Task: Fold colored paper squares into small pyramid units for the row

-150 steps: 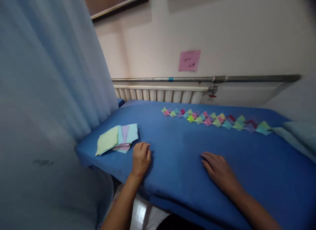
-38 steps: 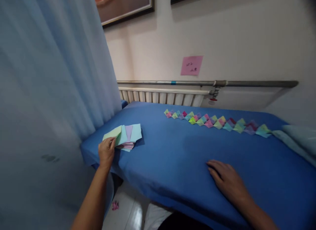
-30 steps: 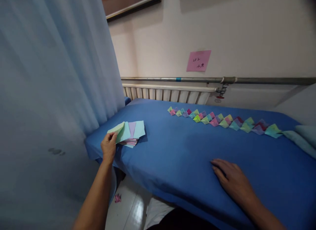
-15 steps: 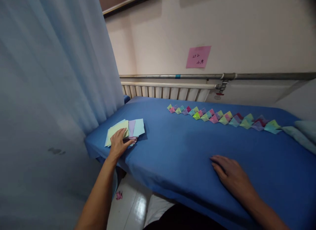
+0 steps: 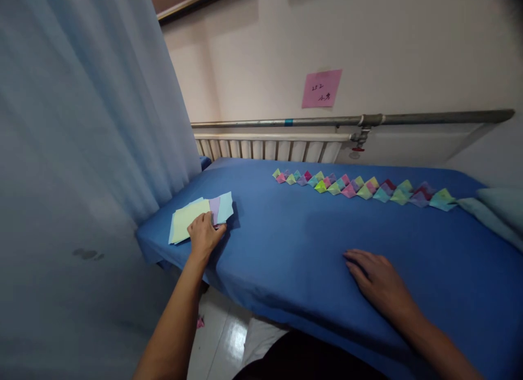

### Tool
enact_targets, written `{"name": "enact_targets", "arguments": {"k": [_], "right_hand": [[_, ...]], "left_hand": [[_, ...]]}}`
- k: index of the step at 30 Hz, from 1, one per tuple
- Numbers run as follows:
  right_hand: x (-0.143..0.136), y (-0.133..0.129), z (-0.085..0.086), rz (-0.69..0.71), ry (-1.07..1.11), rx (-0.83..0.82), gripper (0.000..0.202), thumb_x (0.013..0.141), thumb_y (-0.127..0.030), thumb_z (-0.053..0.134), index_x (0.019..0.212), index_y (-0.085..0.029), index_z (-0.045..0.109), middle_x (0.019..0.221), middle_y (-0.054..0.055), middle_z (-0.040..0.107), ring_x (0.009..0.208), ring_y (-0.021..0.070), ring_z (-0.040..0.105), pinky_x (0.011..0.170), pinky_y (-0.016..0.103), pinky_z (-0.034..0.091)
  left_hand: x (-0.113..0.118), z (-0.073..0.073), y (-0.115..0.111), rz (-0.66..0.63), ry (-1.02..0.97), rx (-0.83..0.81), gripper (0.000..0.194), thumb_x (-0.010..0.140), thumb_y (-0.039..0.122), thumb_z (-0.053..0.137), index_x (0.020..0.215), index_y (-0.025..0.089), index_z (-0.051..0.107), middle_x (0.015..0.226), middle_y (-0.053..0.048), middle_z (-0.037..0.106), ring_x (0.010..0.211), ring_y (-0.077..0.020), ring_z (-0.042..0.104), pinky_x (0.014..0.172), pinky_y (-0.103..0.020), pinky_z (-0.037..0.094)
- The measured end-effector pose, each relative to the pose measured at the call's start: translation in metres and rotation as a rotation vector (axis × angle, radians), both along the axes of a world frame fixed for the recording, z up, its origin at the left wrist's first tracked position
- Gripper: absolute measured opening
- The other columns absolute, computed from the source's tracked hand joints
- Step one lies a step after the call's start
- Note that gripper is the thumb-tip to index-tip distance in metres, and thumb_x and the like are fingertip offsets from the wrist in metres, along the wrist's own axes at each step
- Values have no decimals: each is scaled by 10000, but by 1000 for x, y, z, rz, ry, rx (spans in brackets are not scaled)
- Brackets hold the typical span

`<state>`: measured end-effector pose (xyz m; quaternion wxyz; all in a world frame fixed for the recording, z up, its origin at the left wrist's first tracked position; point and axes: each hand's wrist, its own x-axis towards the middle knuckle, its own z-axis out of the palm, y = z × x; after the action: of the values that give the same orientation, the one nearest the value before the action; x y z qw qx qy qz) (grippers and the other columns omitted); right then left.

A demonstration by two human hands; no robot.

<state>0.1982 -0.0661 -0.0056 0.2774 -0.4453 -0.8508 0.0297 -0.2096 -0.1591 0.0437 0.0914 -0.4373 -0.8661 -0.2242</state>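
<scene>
A pile of coloured paper sheets [image 5: 190,216], pale yellow, light blue and purple, lies at the left end of the blue-covered bed [image 5: 278,238]. My left hand [image 5: 206,233] is at the right part of the pile, its fingers and thumb closed round the near edge of some sheets. On the right, my right hand [image 5: 378,279] rests palm down on the blue sheet, fingers stretched out and holding nothing. Beyond it a long zigzag chain of folded coloured paper [image 5: 349,188] runs along the bed.
A blue curtain [image 5: 90,151] hangs at the left. Behind the bed are a radiator [image 5: 269,149], a metal pipe [image 5: 433,118] and a pink note [image 5: 322,89] on the wall. Pale green cloth [image 5: 494,219] lies at the right. A small pink scrap [image 5: 200,322] is on the floor.
My left hand has shifted right over the paper pile, and its fingers have drawn in around the sheets' edge. My right hand stays on the bed. The view has moved slightly.
</scene>
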Motion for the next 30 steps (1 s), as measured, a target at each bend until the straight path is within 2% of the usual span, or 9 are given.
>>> {"name": "enact_targets", "arguments": {"k": [3,7,10,12,14,16,20,24,30], "right_hand": [[0,0,0,0,-8,9,447,882,-430,362,965,-181,724,1003,120,736,975,295,664,859,484,509],[-1,0,-1,-7,-9,8,424,881,-417,369,964,-194,720,1006,112,733,972,290,661,859,482,504],[-1,0,-2,-22,6,8,412,882,-417,377,969,-201,718,1016,107,729,981,287,652,865,479,498],[-1,0,-3,-21,13,2,415,883,-419,379,976,-195,716,1019,109,726,984,287,647,870,478,495],[-1,0,-2,-9,13,-7,420,883,-418,377,974,-187,716,1015,114,725,980,286,647,871,478,494],[-1,-1,0,-1,11,-13,421,884,-419,374,971,-190,716,1011,115,726,976,284,649,871,477,494],[-2,-2,4,-12,12,-20,415,882,-422,375,969,-203,717,1011,108,727,970,283,652,869,477,496],[-3,-4,6,-11,14,-23,430,880,-423,371,958,-189,723,1015,119,730,976,293,655,877,491,495],[-4,-5,8,-9,16,-39,418,873,-404,377,969,-186,721,1018,117,731,984,287,658,878,482,501]], "left_hand": [[-5,1,2,20,-41,8,475,818,429,558,1214,172,615,1189,-161,650,1115,-330,572,920,-444,401],[-16,5,0,29,-111,24,370,903,393,420,1077,191,676,1058,-106,703,981,-252,626,804,-330,433],[-24,8,-6,35,-153,29,431,943,392,312,913,174,683,811,-58,697,760,-193,625,656,-269,423],[-27,9,-9,36,-167,35,476,957,388,253,904,166,670,769,-47,681,711,-175,611,615,-254,418],[-27,8,-12,16,-169,35,447,953,390,276,986,167,662,864,-51,702,782,-174,628,662,-249,440],[-24,6,-12,-19,-152,21,381,904,424,418,1093,181,644,1033,-68,704,940,-203,630,782,-276,456],[-11,2,-7,-38,-95,-32,551,741,441,656,1228,193,591,1296,-136,597,1190,-324,522,967,-433,393],[-2,3,0,8,-78,-73,567,757,456,627,1245,170,585,1266,-190,594,1170,-376,525,952,-515,384],[-12,10,6,33,-142,-79,509,833,501,497,1197,173,636,1209,-188,645,1113,-376,576,882,-500,426]]}}
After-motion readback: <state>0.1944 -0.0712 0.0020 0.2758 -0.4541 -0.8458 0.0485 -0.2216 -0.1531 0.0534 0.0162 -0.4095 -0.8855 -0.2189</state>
